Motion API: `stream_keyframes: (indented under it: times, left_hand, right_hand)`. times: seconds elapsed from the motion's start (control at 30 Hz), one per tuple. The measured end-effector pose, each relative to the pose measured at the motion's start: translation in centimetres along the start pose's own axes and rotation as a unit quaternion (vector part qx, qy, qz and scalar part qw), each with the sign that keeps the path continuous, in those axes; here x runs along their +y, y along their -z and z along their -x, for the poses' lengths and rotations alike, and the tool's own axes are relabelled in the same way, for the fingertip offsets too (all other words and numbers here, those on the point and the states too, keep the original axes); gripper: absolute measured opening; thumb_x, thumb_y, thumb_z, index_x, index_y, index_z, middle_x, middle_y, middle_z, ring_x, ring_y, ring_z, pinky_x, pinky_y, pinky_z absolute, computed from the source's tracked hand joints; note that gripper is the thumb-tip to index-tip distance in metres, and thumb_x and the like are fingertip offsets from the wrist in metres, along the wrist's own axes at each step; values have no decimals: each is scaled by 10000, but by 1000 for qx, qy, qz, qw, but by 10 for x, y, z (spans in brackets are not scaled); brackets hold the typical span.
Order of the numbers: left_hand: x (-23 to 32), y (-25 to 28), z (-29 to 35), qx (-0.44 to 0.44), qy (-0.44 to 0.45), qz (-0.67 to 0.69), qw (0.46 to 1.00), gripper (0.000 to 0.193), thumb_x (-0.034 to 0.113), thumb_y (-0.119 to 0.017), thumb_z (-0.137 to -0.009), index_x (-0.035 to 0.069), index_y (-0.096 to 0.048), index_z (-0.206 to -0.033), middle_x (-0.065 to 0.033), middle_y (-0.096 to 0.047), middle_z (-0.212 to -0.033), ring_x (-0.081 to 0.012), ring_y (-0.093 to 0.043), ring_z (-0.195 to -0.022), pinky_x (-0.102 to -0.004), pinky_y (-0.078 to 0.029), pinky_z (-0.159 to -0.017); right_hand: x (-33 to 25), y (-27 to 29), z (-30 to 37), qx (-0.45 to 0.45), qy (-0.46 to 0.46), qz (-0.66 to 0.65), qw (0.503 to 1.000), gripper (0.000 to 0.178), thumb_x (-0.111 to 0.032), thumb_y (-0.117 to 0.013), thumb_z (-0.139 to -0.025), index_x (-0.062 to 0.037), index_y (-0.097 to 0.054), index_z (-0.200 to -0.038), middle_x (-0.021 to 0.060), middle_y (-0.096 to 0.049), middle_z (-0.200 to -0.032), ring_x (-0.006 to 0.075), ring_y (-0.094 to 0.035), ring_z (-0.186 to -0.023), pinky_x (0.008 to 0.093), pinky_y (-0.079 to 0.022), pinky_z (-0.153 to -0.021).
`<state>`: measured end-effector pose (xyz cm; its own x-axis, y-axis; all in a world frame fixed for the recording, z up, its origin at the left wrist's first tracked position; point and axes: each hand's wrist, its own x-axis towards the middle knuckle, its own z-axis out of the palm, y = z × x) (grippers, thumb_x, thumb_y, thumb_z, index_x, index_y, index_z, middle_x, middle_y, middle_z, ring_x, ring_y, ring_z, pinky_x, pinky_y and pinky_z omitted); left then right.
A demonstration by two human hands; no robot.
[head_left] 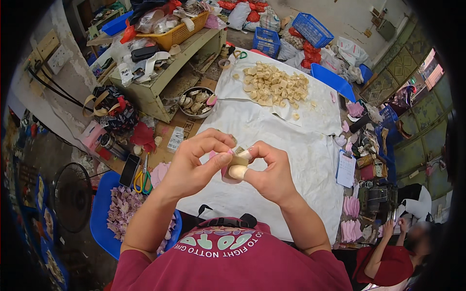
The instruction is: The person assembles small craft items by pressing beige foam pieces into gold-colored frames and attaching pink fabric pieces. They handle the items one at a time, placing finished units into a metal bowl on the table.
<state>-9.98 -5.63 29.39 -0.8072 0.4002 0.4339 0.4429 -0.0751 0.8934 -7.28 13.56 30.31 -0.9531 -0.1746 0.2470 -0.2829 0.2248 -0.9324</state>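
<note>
My left hand [196, 164] and my right hand [268, 170] meet above a white cloth [296, 160], both pinching one small tan, pink-backed piece [237, 162]. A pale cover sits on my right thumb tip. Farther off on the cloth lies a heap of several similar tan pieces [274, 87]. A metal bowl [196, 103] with more pieces stands left of the cloth.
A blue tray of pinkish scraps [127, 213] sits at my lower left, with scissors [143, 178] and a phone [129, 170] beside it. A cluttered low bench [160, 63] with a yellow basket is at the back left. Another person [395, 257] sits at lower right near pink stacks.
</note>
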Motion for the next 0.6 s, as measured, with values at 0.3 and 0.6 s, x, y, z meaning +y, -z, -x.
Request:
stream_keyframes:
  times: [0.3, 0.6]
  left_hand:
    - [8, -14, 22, 56, -24, 127, 990, 212, -105, -568, -837, 1, -562, -1020, -152, -388, -1294, -200, -614, -998, -292, -495, -868]
    - [14, -10, 22, 50, -250, -72, 964, 302, -82, -702, -751, 65, -569, -978, -226, -466, -1228, -307, -627, -1001, -406, -548, -843]
  right_hand:
    - [-2, 11, 1, -1, 321, 256, 912, 484, -146, -803, -667, -3, -603, -1084, 121, -644, -1056, 294, -590, -1006, 390, -416, -885]
    - [12, 0, 15, -16, -24, -363, 931, 545, -184, -723, -808, 22, -514, -1268, 182, -561, -1260, 266, -491, -1229, 407, -384, -1023]
